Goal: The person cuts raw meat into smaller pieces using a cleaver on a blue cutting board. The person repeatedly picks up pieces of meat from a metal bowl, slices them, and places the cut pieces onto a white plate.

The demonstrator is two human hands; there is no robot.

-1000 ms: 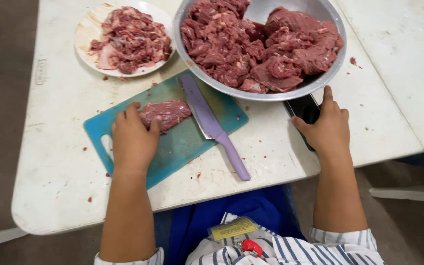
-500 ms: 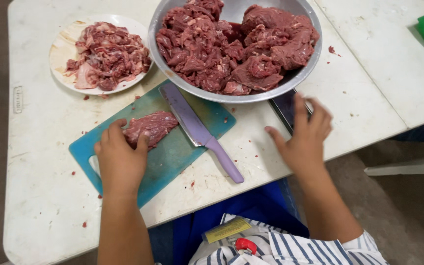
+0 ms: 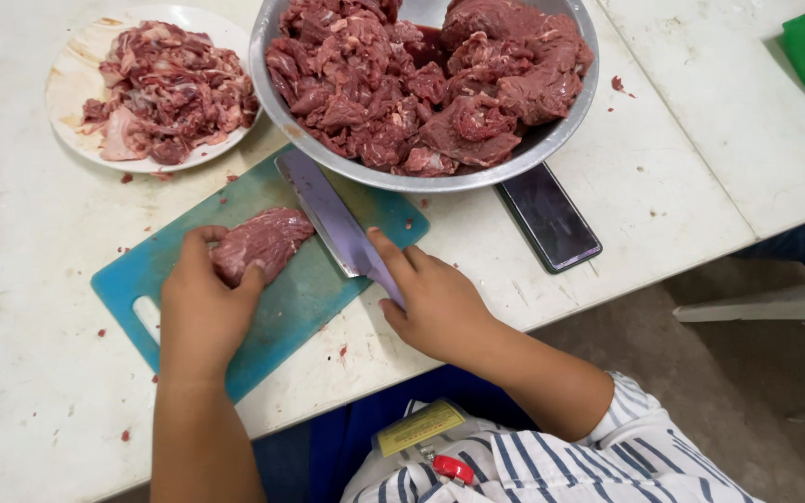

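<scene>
Centrally, one slab of raw red meat point(image 3: 261, 243), glossy and fibrous, lies on a teal plastic cutting board point(image 3: 305, 289) with a slot handle at its near end. The left hand point(image 3: 202, 312) rests on the board with its fingers curled over the slab's near edge, pressing it down. One knife point(image 3: 333, 224) with a broad lilac blade lies slantwise across the board beside the meat; the right hand point(image 3: 435, 303) is closed around its handle, index finger stretched along the blade's spine. Beyond the board stands one round steel bowl point(image 3: 552, 140) heaped with rough red chunks, its rim overhanging the board. One white plate point(image 3: 72, 84) holds thinner cut pieces. One flat black phone point(image 3: 549, 216) lies partly under the bowl. The white worktop point(image 3: 663, 196) is scuffed and flecked with meat scraps.
</scene>
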